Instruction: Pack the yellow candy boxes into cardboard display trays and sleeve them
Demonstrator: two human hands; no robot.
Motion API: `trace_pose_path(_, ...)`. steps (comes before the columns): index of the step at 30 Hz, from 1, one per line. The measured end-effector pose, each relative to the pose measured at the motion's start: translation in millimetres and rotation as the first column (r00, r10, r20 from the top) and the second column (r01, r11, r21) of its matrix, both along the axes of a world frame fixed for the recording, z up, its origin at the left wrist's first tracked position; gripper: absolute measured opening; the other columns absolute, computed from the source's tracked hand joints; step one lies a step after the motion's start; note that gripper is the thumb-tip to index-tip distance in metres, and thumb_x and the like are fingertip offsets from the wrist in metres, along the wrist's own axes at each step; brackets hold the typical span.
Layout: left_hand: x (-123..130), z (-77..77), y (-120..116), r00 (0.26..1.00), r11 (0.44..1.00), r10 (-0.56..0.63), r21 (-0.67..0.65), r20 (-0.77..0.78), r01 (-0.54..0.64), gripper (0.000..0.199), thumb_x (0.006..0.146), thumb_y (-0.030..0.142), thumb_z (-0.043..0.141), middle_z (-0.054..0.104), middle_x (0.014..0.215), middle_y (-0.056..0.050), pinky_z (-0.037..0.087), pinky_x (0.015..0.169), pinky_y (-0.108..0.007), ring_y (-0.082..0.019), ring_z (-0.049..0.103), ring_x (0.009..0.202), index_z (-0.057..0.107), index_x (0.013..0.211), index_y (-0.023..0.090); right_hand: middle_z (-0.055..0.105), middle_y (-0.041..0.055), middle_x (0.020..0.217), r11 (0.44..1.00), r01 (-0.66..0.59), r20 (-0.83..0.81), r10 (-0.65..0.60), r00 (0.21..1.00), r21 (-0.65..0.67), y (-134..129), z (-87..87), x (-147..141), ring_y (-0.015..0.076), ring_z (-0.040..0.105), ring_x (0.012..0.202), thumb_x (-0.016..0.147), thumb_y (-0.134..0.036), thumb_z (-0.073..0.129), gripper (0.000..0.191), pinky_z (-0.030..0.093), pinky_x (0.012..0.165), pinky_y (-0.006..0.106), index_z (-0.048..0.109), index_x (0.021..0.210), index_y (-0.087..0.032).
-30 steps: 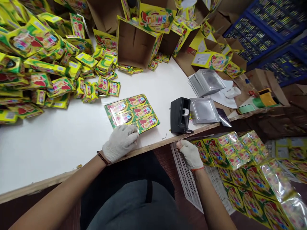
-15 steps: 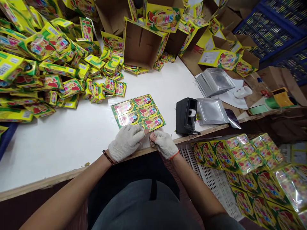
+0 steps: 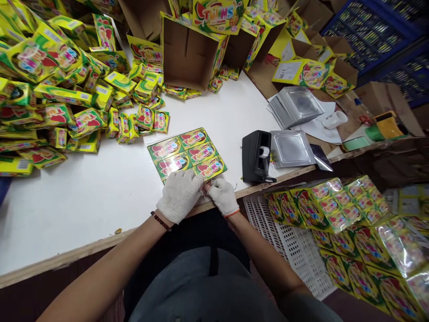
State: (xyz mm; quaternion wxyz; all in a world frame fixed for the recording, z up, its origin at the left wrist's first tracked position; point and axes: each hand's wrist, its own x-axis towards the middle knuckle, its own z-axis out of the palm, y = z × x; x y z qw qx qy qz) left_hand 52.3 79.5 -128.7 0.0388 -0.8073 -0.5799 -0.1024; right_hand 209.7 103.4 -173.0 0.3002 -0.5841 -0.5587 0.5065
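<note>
A flat pack of several small yellow-green boxes [image 3: 187,152], printed "TWINS" and under clear shiny plastic, lies near the front edge of the white tabletop. My left hand [image 3: 179,194], in a white knit glove with bare fingertips, rests over the pack's near edge with its fingers curled. Close beside it, my right hand [image 3: 223,195], gloved alike, is closed at the pack's near right corner. The fingertips of both hands meet there, and what is between them is too small to make out. A black tape dispenser [image 3: 251,156] stands to the right of my right hand.
Loose small boxes [image 3: 90,123] are heaped at the left. An open carton [image 3: 189,53] lies behind the pack. Clear plastic trays [image 3: 298,109] are stacked at the right. Below the table's right edge, finished-looking packs [image 3: 335,205] lie by a white basket [image 3: 298,250].
My hands have drawn closer together at the pack's near edge, the left one turning inward over it. The whole view has shifted slightly.
</note>
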Motion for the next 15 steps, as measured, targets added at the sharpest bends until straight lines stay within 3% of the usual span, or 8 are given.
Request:
trace_pose_path(4, 6.0, 8.7, 1.9, 0.998, 0.996, 0.051, -0.076, -0.033, -0.053, 0.013, 0.086, 0.019, 0.059, 0.067, 0.087, -0.011, 0.042, 0.064, -0.037, -0.027, 0.063, 0.081, 0.065, 0.097, 0.017, 0.055, -0.007, 0.06, 0.964, 0.15, -0.302, -0.214, 0.929, -0.221, 0.0, -0.8, 0.8, 0.0114, 0.055, 0.045, 0.067, -0.064, 0.071, 0.049, 0.041, 0.043, 0.023, 0.045, 0.079, -0.024)
trace_pose_path(6, -4.4, 18.3, 11.5, 1.0, 0.99, 0.0, -0.143, 0.018, 0.003, 0.014, 0.082, 0.024, 0.064, 0.067, 0.088, -0.009, 0.045, 0.064, -0.037, -0.026, 0.064, 0.08, 0.065, 0.095, 0.018, 0.053, -0.0096, 0.061, 0.936, 0.209, -0.371, -0.309, 0.876, -0.284, 3.7, -0.1, 1.1, 0.0109, 0.056, 0.041, 0.065, -0.065, 0.073, 0.056, 0.04, 0.038, 0.021, 0.037, 0.083, -0.026)
trace_pose_path(8, -27.1, 25.9, 25.9, 0.993, 0.995, 0.044, -0.093, 0.107, -0.034, 0.02, 0.083, 0.034, 0.065, 0.067, 0.095, -0.009, 0.048, 0.07, -0.038, -0.025, 0.064, 0.087, 0.066, 0.096, 0.019, 0.05, -0.0118, 0.059, 0.928, 0.228, -0.374, -0.331, 0.866, -0.294, 12.4, 0.2, 1.6, 0.011, 0.056, 0.038, 0.063, -0.064, 0.076, 0.061, 0.037, 0.035, 0.019, 0.032, 0.084, -0.027)
trace_pose_path(11, -71.7, 25.4, 43.3, 0.945, 0.973, 0.212, 0.033, 0.251, -0.227, 0.037, 0.093, 0.042, 0.048, 0.064, 0.115, -0.007, 0.047, 0.084, -0.041, -0.026, 0.061, 0.105, 0.064, 0.113, 0.016, 0.051, -0.0117, 0.057, 0.944, 0.221, -0.329, -0.296, 0.897, -0.246, 37.9, 0.3, 3.1, 0.013, 0.058, 0.04, 0.062, -0.057, 0.079, 0.061, 0.038, 0.035, 0.02, 0.03, 0.084, -0.027)
trace_pose_path(13, -92.5, 16.0, 42.2, 0.922, 0.972, 0.224, -0.01, 0.317, -0.233, 0.04, 0.097, 0.038, 0.037, 0.065, 0.113, -0.006, 0.049, 0.085, -0.039, -0.024, 0.061, 0.103, 0.062, 0.117, 0.014, 0.054, -0.0093, 0.059, 0.965, 0.217, -0.256, -0.249, 0.934, -0.146, 62.2, 1.1, 4.0, 0.0133, 0.058, 0.043, 0.065, -0.051, 0.077, 0.054, 0.041, 0.039, 0.022, 0.033, 0.084, -0.026)
trace_pose_path(15, -96.2, 2.4, 27.9, 0.908, 0.976, 0.215, -0.039, 0.36, -0.216, 0.038, 0.097, 0.035, 0.039, 0.065, 0.108, -0.008, 0.052, 0.083, -0.037, -0.023, 0.063, 0.1, 0.063, 0.115, 0.013, 0.057, -0.005, 0.063, 0.974, 0.225, -0.128, -0.22, 0.967, 0.021, 86.8, 3.0, 4.1, 0.0139, 0.059, 0.051, 0.069, -0.044, 0.074, 0.042, 0.046, 0.047, 0.025, 0.04, 0.085, -0.024)
